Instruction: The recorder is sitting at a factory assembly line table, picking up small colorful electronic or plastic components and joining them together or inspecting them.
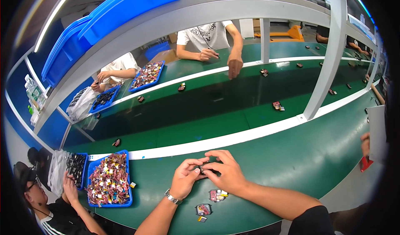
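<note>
A long green conveyor belt [233, 110] with white edge strips runs left to right between green worktops [316, 160]. A grey metal frame [329, 56] carries stacked blue plastic bins [104, 18] overhead at the far left, beside a bright strip light [54, 18].

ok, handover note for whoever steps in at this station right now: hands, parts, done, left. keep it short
Left hand and right hand: together, both pinching one small dark part between the fingertips, just above the green table.
Parts: two small dark assemblies lie on the table just below the hands. Blue tray of mixed small pieces sits at the left, apart from both hands.
Done: those two look set down already, though I cannot tell if they are finished.
Left: the held part is in hand; tray looks full.
</note>
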The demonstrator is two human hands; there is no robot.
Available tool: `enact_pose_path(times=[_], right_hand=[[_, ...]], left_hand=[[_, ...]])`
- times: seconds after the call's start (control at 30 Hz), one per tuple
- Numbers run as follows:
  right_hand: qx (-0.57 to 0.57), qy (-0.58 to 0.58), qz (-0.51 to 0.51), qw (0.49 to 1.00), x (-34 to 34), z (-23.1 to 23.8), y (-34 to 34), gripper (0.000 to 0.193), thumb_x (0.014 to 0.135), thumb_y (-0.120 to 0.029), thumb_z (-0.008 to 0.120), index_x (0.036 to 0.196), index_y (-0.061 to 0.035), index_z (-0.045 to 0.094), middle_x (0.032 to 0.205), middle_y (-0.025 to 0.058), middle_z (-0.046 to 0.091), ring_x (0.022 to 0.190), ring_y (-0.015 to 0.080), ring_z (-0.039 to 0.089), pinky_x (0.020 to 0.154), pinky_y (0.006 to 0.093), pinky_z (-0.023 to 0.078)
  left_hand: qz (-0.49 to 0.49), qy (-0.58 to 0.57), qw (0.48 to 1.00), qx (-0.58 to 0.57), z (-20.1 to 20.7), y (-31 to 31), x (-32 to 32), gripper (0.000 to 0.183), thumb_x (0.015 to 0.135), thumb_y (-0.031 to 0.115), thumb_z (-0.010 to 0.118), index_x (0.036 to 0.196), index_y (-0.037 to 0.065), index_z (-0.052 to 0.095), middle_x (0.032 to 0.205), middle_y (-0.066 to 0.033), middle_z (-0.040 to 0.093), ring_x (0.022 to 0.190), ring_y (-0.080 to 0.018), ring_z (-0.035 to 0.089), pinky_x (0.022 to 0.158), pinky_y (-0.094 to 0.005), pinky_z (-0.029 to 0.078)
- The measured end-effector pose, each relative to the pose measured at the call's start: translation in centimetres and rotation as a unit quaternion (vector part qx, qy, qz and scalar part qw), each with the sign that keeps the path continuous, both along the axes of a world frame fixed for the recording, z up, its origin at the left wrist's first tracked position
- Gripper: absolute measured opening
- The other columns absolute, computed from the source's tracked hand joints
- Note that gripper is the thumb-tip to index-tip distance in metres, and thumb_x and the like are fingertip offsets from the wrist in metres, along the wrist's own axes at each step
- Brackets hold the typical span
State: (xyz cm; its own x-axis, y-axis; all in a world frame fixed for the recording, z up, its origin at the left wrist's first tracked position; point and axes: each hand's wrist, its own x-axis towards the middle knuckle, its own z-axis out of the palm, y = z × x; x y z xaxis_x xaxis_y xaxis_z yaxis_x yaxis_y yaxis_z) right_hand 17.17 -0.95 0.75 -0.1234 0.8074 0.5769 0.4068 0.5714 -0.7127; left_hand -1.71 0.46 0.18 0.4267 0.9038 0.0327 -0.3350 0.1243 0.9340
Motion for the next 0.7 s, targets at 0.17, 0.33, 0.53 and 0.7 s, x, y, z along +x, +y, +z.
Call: enact_pose_path(times=[0.17,0.33,0.53,0.7], right_hand=[[-0.042,0.027,0.007,0.999,-0.1,-0.4,0.0,0.016,0.080,-0.010,0.076,0.096,-0.0110,0.077,0.123,0.0065,0.064,0.113,0.0271,0.056,0.090,0.0367,0.051],[-0.097,0.063,0.019,0.993,-0.4,-0.6,0.0,0.017,0.080,-0.011,0.076,0.097,-0.0115,0.078,0.124,0.0073,0.065,0.115,0.0270,0.056,0.093,0.0373,0.049],[-0.130,0.101,0.055,0.985,-0.1,-1.2,0.4,0.017,0.083,-0.014,0.073,0.099,-0.0101,0.076,0.124,0.0076,0.064,0.117,0.0298,0.056,0.098,0.0408,0.047],[-0.154,0.093,0.062,0.982,-0.1,-1.0,0.2,0.018,0.081,-0.010,0.075,0.099,-0.0100,0.077,0.124,0.0069,0.065,0.118,0.0275,0.056,0.100,0.0389,0.046]], left_hand=[[-0.005,0.001,1.000,-0.007,-0.4,0.2,0.0,0.019,0.099,0.003,0.051,0.117,0.004,0.053,0.140,-0.0177,0.052,0.118,-0.0243,0.059,0.097,-0.0429,0.054],[-0.005,0.009,1.000,-0.004,-0.7,0.3,-0.2,0.018,0.099,0.002,0.051,0.117,0.004,0.053,0.141,-0.0173,0.051,0.118,-0.0252,0.059,0.098,-0.0433,0.054],[-0.012,-0.023,0.999,-0.028,-0.8,0.5,-0.4,0.016,0.098,0.003,0.053,0.115,0.003,0.054,0.140,-0.0171,0.052,0.117,-0.0245,0.060,0.097,-0.0420,0.055],[0.004,0.009,1.000,-0.008,-0.9,0.4,-0.2,0.022,0.099,0.004,0.054,0.121,0.002,0.054,0.138,-0.0183,0.054,0.118,-0.0247,0.060,0.096,-0.0399,0.056]])
